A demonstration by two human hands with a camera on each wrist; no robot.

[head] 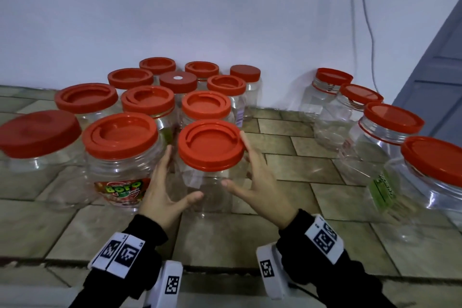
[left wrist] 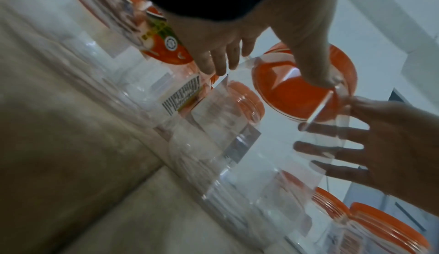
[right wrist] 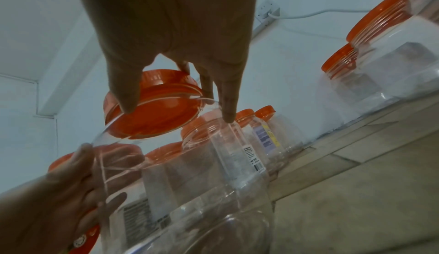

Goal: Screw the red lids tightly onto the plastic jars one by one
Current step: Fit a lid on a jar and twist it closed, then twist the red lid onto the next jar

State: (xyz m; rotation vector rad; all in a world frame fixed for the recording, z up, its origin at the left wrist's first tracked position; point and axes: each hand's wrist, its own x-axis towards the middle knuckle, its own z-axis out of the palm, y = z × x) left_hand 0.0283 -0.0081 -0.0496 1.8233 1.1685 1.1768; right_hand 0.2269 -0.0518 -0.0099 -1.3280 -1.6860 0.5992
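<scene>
A clear plastic jar [head: 207, 190] with a red lid [head: 211, 144] on its mouth stands on the tiled floor [head: 300, 170] in the middle of the head view. My left hand [head: 175, 177] lies along its left side with straight fingers, the thumb reaching across the front. My right hand [head: 246, 170] flanks the right side, fingertips up at the lid's rim. In the left wrist view my left hand [left wrist: 268, 32] has its thumb on the jar [left wrist: 273, 154] below the lid [left wrist: 297, 92]. In the right wrist view my right hand [right wrist: 180, 51] touches the lid [right wrist: 152, 115].
A cluster of several lidded jars stands behind and left, the nearest a Boro-labelled jar [head: 120, 157] close to my left hand. Several more lidded jars [head: 390, 127] line the right side. A cable [head: 367, 7] hangs down the white wall; a grey door [head: 437, 57] is at far right.
</scene>
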